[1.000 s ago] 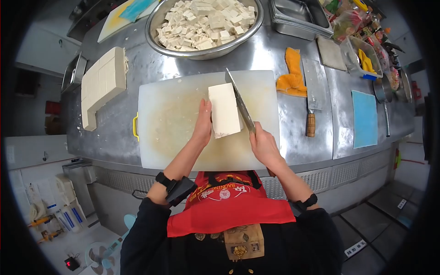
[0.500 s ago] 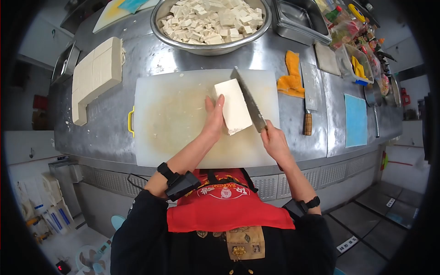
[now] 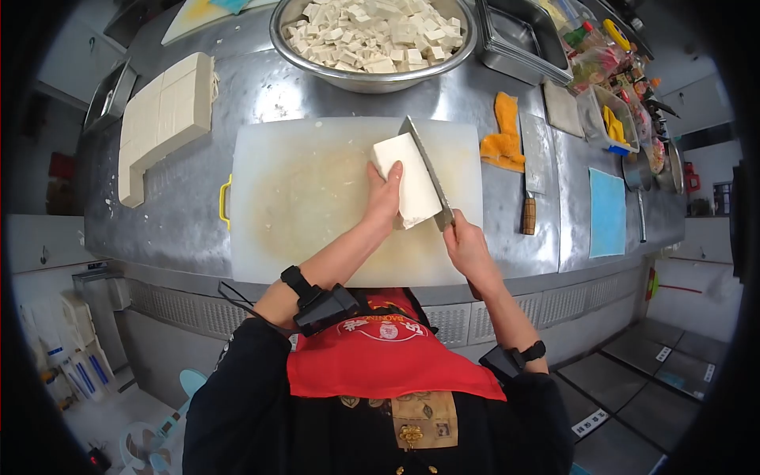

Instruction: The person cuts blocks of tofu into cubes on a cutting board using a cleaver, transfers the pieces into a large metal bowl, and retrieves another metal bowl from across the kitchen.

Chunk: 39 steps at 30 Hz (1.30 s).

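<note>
Bright indoor light casts white glare across the silver-grey stainless-steel tabletop (image 3: 445, 101). The white rectangular tofu block (image 3: 416, 190) looks crisp. Fisheye distortion bows the tabletop's front edge; black vignetting swallows the corners, softening detail nearby.

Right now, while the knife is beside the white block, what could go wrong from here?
The left hand holds the block close to the knife in the right hand; a slip might cut a finger.

The block looks soft, with a rough near end, so a tight grip could crumble it.

The cleaver lies uncovered beside the orange cloth; anyone reaching for the cloth might brush its blade.
</note>
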Each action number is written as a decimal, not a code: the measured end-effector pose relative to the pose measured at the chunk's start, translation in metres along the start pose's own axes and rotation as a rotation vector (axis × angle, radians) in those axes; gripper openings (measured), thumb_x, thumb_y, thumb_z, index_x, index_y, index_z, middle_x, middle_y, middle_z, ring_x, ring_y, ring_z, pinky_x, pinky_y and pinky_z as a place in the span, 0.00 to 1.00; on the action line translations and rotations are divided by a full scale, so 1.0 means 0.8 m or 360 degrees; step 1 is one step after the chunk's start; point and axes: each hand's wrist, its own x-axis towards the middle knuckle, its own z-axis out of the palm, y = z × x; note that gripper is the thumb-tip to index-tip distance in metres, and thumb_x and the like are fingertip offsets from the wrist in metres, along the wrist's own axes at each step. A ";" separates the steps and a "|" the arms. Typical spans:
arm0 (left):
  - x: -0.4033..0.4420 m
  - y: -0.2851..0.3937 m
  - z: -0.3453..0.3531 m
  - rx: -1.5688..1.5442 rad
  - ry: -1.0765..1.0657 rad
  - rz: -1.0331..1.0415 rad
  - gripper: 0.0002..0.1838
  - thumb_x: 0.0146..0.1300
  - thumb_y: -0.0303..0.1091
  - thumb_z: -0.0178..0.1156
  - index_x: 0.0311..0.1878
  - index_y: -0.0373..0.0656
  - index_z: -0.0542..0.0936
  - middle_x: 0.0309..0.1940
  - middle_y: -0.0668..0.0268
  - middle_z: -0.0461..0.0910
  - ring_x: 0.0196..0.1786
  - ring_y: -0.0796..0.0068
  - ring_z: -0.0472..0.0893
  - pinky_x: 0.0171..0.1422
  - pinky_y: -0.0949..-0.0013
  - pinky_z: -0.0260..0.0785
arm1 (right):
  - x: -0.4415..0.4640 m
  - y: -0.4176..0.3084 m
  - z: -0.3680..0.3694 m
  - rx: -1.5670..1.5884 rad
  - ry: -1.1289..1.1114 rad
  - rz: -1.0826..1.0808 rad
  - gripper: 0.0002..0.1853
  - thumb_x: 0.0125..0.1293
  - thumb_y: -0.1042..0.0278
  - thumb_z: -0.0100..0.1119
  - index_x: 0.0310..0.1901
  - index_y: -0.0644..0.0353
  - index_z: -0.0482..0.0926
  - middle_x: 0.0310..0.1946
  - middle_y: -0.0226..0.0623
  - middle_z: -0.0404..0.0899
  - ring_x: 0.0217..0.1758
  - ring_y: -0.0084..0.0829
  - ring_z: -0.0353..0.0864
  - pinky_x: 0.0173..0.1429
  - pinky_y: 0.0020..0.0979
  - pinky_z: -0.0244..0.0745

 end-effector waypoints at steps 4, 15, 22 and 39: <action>0.004 -0.003 -0.007 0.0673 0.0341 0.0569 0.41 0.66 0.50 0.57 0.72 0.40 0.49 0.66 0.50 0.62 0.68 0.54 0.63 0.72 0.55 0.52 | -0.008 -0.028 -0.028 -0.0005 0.0093 -0.0003 0.08 0.65 0.73 0.48 0.44 0.67 0.70 0.23 0.58 0.75 0.29 0.58 0.76 0.33 0.48 0.69; 0.020 0.035 -0.079 0.1789 -0.0520 0.1969 0.17 0.54 0.42 0.67 0.48 0.52 0.80 0.53 0.69 0.74 0.62 0.61 0.69 0.60 0.58 0.61 | -0.046 -0.111 -0.064 -0.0030 0.0076 0.0095 0.11 0.66 0.74 0.47 0.47 0.70 0.67 0.23 0.60 0.74 0.29 0.60 0.75 0.33 0.51 0.67; 0.016 0.037 -0.078 0.1742 -0.0479 0.1978 0.18 0.53 0.43 0.67 0.48 0.52 0.80 0.53 0.69 0.74 0.61 0.62 0.69 0.59 0.59 0.62 | -0.045 -0.119 -0.056 -0.0098 0.0017 0.0121 0.09 0.66 0.74 0.47 0.43 0.70 0.65 0.23 0.62 0.74 0.30 0.62 0.74 0.33 0.52 0.66; 0.018 0.030 -0.077 0.1777 -0.0415 0.1953 0.18 0.52 0.43 0.68 0.47 0.52 0.81 0.53 0.68 0.74 0.61 0.61 0.69 0.60 0.58 0.62 | -0.036 -0.102 -0.020 -0.0220 -0.0088 0.0197 0.09 0.66 0.74 0.47 0.43 0.70 0.64 0.23 0.61 0.75 0.31 0.62 0.76 0.34 0.54 0.69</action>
